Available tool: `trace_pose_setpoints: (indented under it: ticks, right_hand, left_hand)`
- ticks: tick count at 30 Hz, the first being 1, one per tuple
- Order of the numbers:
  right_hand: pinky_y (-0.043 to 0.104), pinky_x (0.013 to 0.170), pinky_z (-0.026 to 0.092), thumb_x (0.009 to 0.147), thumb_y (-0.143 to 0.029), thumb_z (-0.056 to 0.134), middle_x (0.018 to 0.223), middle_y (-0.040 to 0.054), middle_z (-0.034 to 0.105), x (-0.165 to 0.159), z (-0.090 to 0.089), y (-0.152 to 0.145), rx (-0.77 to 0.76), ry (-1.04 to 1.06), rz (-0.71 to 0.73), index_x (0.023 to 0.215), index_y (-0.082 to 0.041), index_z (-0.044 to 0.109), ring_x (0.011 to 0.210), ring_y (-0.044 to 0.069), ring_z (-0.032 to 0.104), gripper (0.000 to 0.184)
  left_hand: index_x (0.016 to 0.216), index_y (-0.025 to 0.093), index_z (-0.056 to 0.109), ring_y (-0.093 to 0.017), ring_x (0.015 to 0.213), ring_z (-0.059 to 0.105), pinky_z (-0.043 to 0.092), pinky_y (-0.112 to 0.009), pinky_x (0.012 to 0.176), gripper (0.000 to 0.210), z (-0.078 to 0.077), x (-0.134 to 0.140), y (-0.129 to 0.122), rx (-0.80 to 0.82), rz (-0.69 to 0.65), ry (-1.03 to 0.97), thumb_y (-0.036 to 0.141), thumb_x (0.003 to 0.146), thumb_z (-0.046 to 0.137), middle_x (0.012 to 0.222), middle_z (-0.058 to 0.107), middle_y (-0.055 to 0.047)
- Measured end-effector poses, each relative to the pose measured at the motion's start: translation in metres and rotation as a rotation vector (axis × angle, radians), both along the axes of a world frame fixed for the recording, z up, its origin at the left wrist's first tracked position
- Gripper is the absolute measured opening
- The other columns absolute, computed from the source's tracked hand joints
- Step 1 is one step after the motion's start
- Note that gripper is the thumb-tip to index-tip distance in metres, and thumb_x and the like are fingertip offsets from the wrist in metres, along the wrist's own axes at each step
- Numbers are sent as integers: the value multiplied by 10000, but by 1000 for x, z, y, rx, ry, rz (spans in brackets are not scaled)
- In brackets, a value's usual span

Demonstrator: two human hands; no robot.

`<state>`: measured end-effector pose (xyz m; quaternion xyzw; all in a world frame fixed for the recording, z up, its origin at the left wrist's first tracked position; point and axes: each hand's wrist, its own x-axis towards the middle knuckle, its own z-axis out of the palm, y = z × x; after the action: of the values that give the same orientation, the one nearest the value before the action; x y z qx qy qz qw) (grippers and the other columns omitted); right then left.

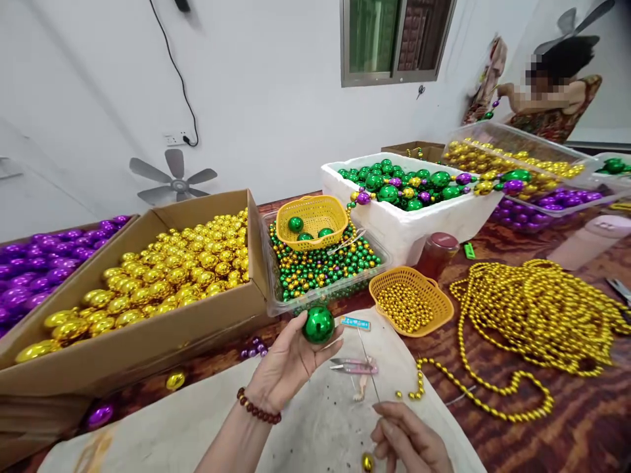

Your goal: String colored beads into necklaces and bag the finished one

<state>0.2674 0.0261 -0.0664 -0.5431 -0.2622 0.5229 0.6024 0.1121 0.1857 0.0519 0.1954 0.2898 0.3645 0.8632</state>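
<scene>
A shiny green ball [318, 325] is held at the fingertips of the left hand [288, 358], just in front of the clear tray [276, 307] of small beads. Farther in front of that tray, a thin needle [373, 383] is pinched in the right hand [407, 437], angled up toward the ball but apart from it. Whether the gold bead [367, 462] is touched by the right hand cannot be told. By the needle, pink-handled snips [357, 368] are laid on a pale cloth [305, 420]. Left of the tray, a cardboard box [197, 332] is filled with gold balls.
</scene>
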Motion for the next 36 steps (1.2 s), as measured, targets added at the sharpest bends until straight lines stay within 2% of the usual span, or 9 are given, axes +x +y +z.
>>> trace_pose_setpoints:
  ticks: [7, 10, 15, 18, 21, 23, 26, 32, 36]
  right_hand:
    - [251, 528, 455, 880, -497, 605, 708, 44, 654, 3, 15, -5, 41, -79, 105, 1021, -144, 696, 593, 168, 642, 390]
    - [252, 546, 458, 912, -445, 578, 720, 40, 651, 4, 23, -1, 45, -125, 81, 1020, -145, 680, 628, 170, 640, 335]
    - [235, 526, 453, 916, -408, 582, 709, 41, 664, 4, 39, 14, 78, -143, -12, 987, -147, 667, 655, 172, 631, 283]
    - [217, 511, 464, 918, -382, 584, 745, 32, 668, 0, 45, 25, 117, -121, -44, 950, -162, 675, 667, 163, 624, 241]
    - [206, 501, 482, 917, -374, 585, 826, 28, 669, -5, 47, 31, 123, -78, -50, 945, -170, 676, 668, 146, 622, 225]
    - [207, 506, 489, 919, -380, 582, 825, 34, 678, -8, 46, 32, 110, -51, -51, 967, -165, 670, 680, 152, 639, 237]
    - [212, 510, 487, 916, -396, 586, 775, 35, 684, -8, 45, 31, 102, -24, -57, 1004, -157, 659, 662, 158, 660, 265]
    - [249, 580, 509, 947, -374, 548, 903, 69, 697, -3, 34, 17, 121, -134, 29, 1163, -167, 606, 730, 177, 688, 306]
    - [238, 564, 493, 967, -373, 511, 895, 81, 705, -1, 29, -2, 89, -226, 141, 1050, -164, 631, 723, 181, 698, 254]
  left_hand:
    - [1139, 174, 606, -208, 884, 673, 518, -294, 728, 353, -24, -3, -24, -90, -42, -9, 438, 911, 549, 1166, 649, -98]
    - [1229, 234, 588, -236, 1016, 624, 485, -318, 815, 381, -24, -2, -36, 207, -4, 223, 389, 881, 606, 1223, 612, -87]
    - [1398, 355, 472, -278, 1185, 501, 295, -363, 1038, 789, -23, 0, -58, 824, 9, 777, 248, 692, 809, 1279, 601, -56]
    - [1421, 384, 436, -307, 1170, 495, 202, -411, 1080, 862, -25, 3, -67, 990, -28, 865, 239, 665, 824, 1269, 621, -56]
    - [1362, 375, 523, -307, 1209, 470, 209, -406, 1080, 693, -30, 8, -72, 1054, -31, 871, 236, 729, 770, 1316, 589, -59]
    - [1328, 346, 563, -288, 1258, 442, 241, -381, 1082, 579, -34, 9, -73, 988, 7, 861, 240, 782, 721, 1356, 548, -60]
    - [1337, 302, 535, -258, 1187, 518, 353, -354, 1030, 560, -39, 7, -72, 709, 26, 744, 251, 804, 700, 1317, 565, -71]
    - [1200, 246, 596, -232, 1082, 602, 470, -415, 971, 389, -33, 2, -61, 209, 100, 240, 201, 822, 671, 1217, 619, -59]
    - [1089, 199, 623, -275, 1042, 655, 519, -435, 921, 262, -28, -1, -45, 5, 131, 94, 295, 848, 657, 1149, 658, -79]
